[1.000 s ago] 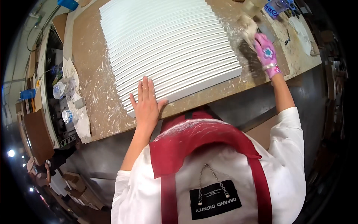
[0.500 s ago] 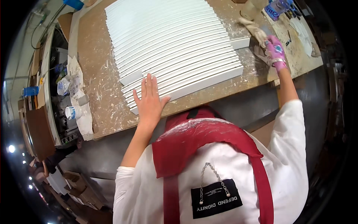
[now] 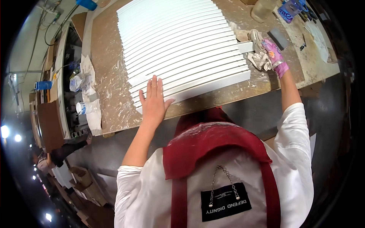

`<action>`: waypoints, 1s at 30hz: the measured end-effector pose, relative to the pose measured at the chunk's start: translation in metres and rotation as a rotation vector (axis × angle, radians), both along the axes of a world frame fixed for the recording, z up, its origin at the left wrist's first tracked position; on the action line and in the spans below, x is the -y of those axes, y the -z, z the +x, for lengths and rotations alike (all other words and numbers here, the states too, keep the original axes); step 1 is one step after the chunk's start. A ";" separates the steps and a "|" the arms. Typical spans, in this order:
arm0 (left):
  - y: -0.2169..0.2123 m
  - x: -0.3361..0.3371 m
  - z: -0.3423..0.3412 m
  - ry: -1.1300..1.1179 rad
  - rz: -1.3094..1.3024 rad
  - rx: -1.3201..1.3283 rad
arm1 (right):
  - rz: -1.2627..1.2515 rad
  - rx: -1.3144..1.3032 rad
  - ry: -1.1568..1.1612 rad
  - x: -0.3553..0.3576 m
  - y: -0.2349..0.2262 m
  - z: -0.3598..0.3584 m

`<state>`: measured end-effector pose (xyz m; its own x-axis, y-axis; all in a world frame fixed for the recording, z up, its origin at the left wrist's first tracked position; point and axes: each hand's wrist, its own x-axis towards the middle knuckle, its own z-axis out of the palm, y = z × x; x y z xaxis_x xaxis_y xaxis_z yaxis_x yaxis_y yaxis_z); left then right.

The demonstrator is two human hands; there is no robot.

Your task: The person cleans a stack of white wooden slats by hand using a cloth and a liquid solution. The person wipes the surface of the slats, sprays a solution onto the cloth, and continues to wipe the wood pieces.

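Side by side on the table lies a wide row of white slats [image 3: 178, 45], with one white slat [image 3: 245, 46] jutting out at the right. My bare left hand [image 3: 153, 102] rests flat on the near left end of the row, fingers stretched out. In a pink patterned glove, my right hand [image 3: 274, 57] grips a crumpled beige rag [image 3: 259, 51] beside the slats' right ends. The rag partly covers the tip of the jutting slat. A dark grey block [image 3: 278, 39] lies just beyond the gloved hand.
The brown worktable [image 3: 108, 91] is spattered with white. A cloudy jar [image 3: 263, 10] and a blue-labelled plastic bottle [image 3: 291, 10] stand at the far right. Paper and a white cup [image 3: 81, 108] sit along the left edge. Further left, another person [image 3: 57, 156] is partly visible.
My right hand has moved left with the rag, up to the slats' right ends, and the grey block now shows plainly. My left hand stays flat on the slats. The whole view has shifted slightly.
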<state>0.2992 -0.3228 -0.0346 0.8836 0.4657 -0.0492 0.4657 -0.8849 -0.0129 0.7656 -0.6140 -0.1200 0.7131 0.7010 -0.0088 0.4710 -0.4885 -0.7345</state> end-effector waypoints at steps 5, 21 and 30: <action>0.002 0.001 -0.003 -0.002 0.006 0.009 | -0.193 0.097 -0.422 -0.046 -0.035 -0.037; -0.087 0.044 0.123 -0.288 -1.486 1.134 | 0.529 0.088 -0.526 -0.140 -0.169 -0.242; 0.017 0.073 0.141 0.177 -0.231 0.466 | -0.066 0.591 -0.728 -0.111 -0.063 -0.187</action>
<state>0.4402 -0.3953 -0.0520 0.9002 0.3313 0.2826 0.2192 -0.9055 0.3633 0.5783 -0.5030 -0.0574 0.0009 0.9872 0.1592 0.9648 0.0410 -0.2597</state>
